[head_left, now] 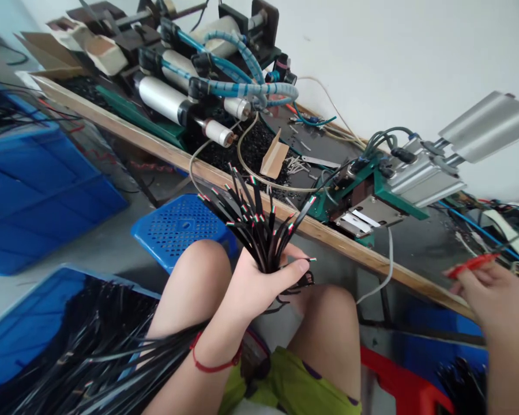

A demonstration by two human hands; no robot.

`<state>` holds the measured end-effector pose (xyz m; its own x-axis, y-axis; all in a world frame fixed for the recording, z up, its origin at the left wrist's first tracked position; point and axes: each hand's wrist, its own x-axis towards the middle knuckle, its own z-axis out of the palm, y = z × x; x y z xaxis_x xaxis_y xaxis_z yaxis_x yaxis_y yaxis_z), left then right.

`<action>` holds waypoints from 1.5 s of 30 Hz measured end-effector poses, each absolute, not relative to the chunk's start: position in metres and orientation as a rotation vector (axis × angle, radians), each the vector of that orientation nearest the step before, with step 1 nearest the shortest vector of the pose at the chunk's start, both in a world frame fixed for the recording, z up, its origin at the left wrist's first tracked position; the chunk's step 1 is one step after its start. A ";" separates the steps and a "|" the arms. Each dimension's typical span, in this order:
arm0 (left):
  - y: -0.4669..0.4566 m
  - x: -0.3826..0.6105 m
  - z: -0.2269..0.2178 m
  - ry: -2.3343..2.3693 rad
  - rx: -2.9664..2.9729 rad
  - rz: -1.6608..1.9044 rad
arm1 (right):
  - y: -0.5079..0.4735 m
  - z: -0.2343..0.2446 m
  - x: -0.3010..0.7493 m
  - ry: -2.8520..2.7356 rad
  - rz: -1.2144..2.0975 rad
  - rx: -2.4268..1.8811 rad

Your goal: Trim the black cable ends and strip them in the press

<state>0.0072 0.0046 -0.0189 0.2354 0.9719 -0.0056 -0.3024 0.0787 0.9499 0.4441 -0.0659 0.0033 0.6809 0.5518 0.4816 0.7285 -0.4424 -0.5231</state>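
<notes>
One bundle of black cables (259,230), clenched in the left hand (255,282) above the lap, between the two bare knees. Fingers (296,266) wrapped tight about the lower end of the bundle. Long axis upright and leaning away: runs from the fist up and forward toward the bench edge (164,151) and fans out above the fingers into stripped tips showing red, white and green. Too many tips for an exact count, roughly two dozen. Beyond the fingertips and to their right, one small green-based press (372,196) with a silver cylinder (424,178) on the bench, the outermost tips of the fan just beside its left end. Well to the right of the bundle, the right hand (493,294), fingers pinched on one slim red piece (471,264), too blurred to name; apart from the cables, touching none. Behind the left wrist, toward the body, one red cord (211,364) round the arm. Below and left of the fist, one blue crate (21,334) heaped with a loose pile of more black cables (90,357), past counting. Just left of the fan, one blue perforated stool (177,227). Further beyond the fingers, up the bench, one larger machine (177,98) with three long white cylinders and blue hoses, and nearer, one folded scrap of cardboard (274,155).
</notes>
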 end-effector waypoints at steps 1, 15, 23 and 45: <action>0.005 0.006 -0.020 0.843 1.037 1.149 | -0.074 -0.006 0.413 -0.921 -0.151 -2.063; 0.001 0.005 -0.032 0.582 0.894 1.073 | -0.101 -0.054 0.161 -1.302 1.158 -1.396; 0.001 0.004 -0.035 0.526 0.876 1.048 | -0.108 -0.043 0.158 -1.147 1.289 -1.433; 0.001 0.007 -0.024 0.601 0.916 1.005 | -0.116 -0.062 0.182 -1.274 1.328 -1.415</action>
<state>0.0071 0.0015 -0.0239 0.4320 0.9016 -0.0212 -0.4453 0.2337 0.8643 0.1817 -0.1164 -0.0618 -0.0569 0.9811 -0.1849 0.1439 -0.1752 -0.9740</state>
